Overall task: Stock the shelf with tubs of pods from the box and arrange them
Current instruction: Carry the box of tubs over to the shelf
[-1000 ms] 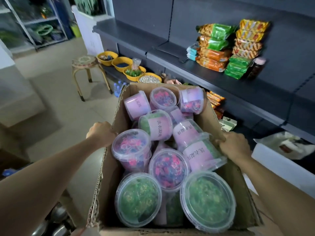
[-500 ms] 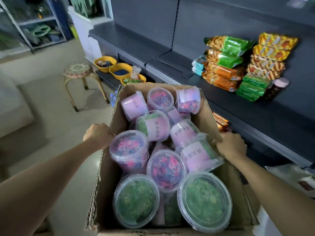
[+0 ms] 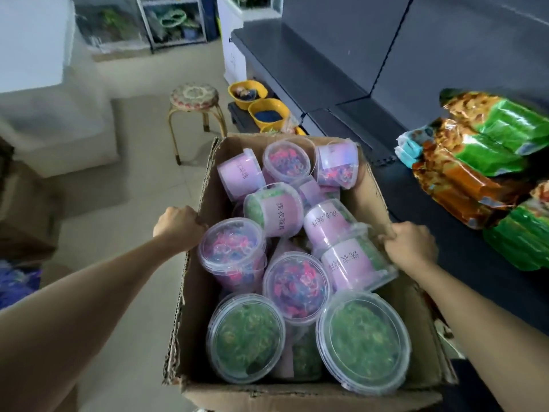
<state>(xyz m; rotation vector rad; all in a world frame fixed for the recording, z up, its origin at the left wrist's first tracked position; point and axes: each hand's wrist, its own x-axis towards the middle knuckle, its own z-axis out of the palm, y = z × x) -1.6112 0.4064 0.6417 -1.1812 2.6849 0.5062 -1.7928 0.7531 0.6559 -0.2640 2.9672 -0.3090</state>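
Note:
An open cardboard box (image 3: 190, 295) fills the middle of the head view, packed with several clear tubs of pods. Two green-filled tubs (image 3: 364, 341) stand at the near end. Pink and blue ones (image 3: 297, 285) lie behind them, some on their sides showing purple labels. My left hand (image 3: 178, 226) grips the box's left wall. My right hand (image 3: 411, 245) grips its right wall. The dark shelf (image 3: 312, 72) runs along the right, with the box's far right corner close to its edge.
Stacked snack packets (image 3: 487, 162) in green and orange lie on the shelf right of the box. A round stool (image 3: 194, 98) stands on the floor ahead. Yellow bowls (image 3: 269, 113) sit on the low shelf behind the box. White furniture stands at the left.
The box has risen and come closer to the shelf edge, both hands still on its walls. The view has shifted left, so the snack packets now sit at the right edge.

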